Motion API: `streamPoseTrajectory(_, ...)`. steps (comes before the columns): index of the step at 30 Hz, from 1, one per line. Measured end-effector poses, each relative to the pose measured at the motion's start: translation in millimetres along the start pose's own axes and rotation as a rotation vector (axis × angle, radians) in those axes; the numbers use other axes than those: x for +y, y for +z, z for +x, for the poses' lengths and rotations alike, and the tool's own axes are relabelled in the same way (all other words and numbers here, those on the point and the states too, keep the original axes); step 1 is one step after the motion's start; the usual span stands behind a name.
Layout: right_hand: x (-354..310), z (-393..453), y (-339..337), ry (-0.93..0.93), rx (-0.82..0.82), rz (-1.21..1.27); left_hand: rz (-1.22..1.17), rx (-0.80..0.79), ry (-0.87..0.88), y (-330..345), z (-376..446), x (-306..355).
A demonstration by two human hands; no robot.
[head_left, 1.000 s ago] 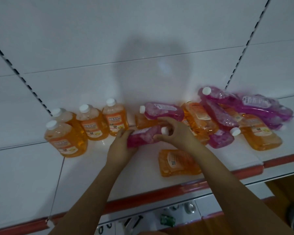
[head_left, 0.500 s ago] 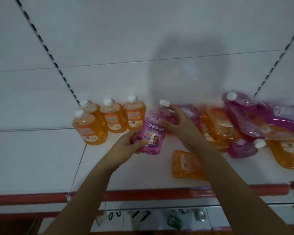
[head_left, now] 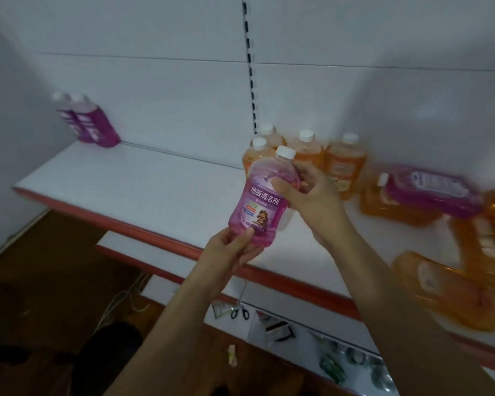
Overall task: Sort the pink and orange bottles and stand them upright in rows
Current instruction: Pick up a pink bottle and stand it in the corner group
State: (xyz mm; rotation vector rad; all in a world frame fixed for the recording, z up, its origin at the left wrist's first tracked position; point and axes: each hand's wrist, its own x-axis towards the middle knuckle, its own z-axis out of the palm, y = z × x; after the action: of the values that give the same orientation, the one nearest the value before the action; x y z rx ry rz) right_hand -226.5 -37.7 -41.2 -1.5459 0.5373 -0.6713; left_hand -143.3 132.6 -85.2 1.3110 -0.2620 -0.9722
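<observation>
A pink bottle (head_left: 262, 195) with a white cap is held upright above the white shelf (head_left: 143, 178). My left hand (head_left: 229, 250) grips its base, and my right hand (head_left: 306, 192) grips its shoulder near the cap. Behind it several orange bottles (head_left: 345, 164) stand upright in a group. Two pink bottles (head_left: 90, 124) stand upright at the shelf's far left. To the right, a pink bottle (head_left: 432, 190) lies on its side over orange bottles (head_left: 452, 290) that also lie flat.
The shelf has a red front edge (head_left: 155, 232) and a white back panel with a slotted upright (head_left: 249, 67). A lower shelf (head_left: 297, 332) holds scissors and small items. Brown floor and a cable lie at the lower left.
The pink bottle has been lifted off the shelf and held upright in both hands. The view has swung left, which brings the two standing pink bottles at the far left into sight.
</observation>
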Motion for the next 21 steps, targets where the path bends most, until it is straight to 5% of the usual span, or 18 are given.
streamPoseTrajectory(13,-42.7,11.0,291.6,-0.005,-0.183,0.043,-0.082,0.12,0.105,-266.0,-49.2,98.4)
streamPoseTrajectory(21,-44.7,64.2,397.4,0.032,-0.298,-0.092,-0.041,0.223,0.166,-372.3,-17.2,143.9)
